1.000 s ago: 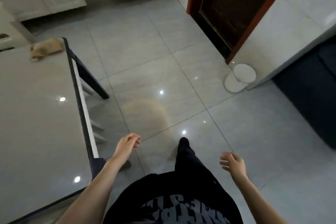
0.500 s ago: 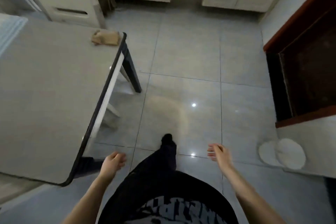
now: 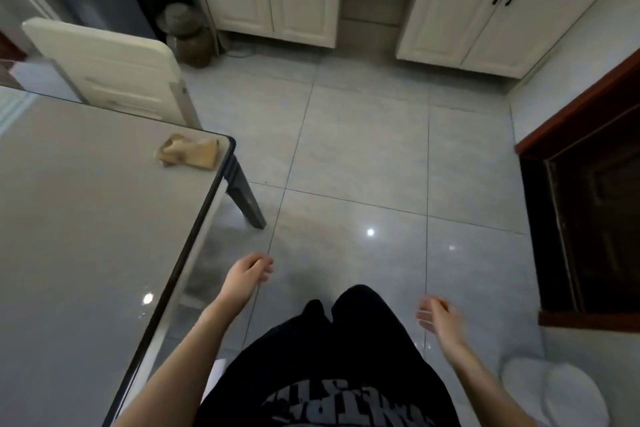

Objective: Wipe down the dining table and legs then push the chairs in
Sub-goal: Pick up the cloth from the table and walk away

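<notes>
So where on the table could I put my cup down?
Nearly all of the table top is bare, from the near edge up to the far end. The one taken patch is the far right corner, where the tan cloth lies by the dark rim. Both hands hang over the floor, holding nothing.

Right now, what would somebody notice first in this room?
Probably the big shiny grey table on the left, with a crumpled tan cloth lying near its far corner. Then the two empty hands, the left hand beside the table's edge and the right hand over the glossy floor.
</notes>
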Demonstrator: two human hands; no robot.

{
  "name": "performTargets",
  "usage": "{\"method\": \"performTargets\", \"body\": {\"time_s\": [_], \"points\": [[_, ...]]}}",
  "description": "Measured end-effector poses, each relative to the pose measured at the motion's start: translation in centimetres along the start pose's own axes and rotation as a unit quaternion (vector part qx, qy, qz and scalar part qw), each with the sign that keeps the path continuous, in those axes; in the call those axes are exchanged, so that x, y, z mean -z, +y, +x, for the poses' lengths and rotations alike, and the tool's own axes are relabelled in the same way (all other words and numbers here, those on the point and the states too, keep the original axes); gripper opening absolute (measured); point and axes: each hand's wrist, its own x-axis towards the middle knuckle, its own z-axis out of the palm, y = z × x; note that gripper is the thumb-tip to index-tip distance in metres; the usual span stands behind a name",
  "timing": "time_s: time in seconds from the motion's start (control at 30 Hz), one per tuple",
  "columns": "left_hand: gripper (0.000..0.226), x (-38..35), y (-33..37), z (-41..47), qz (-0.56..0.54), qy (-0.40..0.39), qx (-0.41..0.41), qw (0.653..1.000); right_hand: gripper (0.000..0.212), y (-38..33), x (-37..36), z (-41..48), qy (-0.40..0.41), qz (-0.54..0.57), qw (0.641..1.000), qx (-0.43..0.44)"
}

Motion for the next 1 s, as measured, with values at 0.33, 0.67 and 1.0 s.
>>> {"method": "performTargets", "body": {"time_s": [0.33,0.67,1.0], "points": [[0.018,2.5,6.0,3.8,-0.030,0.188,-0.048,0.980,0.023,-21.7,-13.7,7.0,-0.217,-0.101,0.951,0.193],[0.025,6.8,5.7,7.0,0.014,0.419,0.048,0.906,0.013,-35.7,-32.4,4.8,-0.415,-0.273,0.789,0.361],[0.055,9.1,0.9,10.8,0.136,0.365,0.218,0.895,0.058,-34.8,-51.3,2.8,-0.389,-0.550,0.517,0.528]]}}
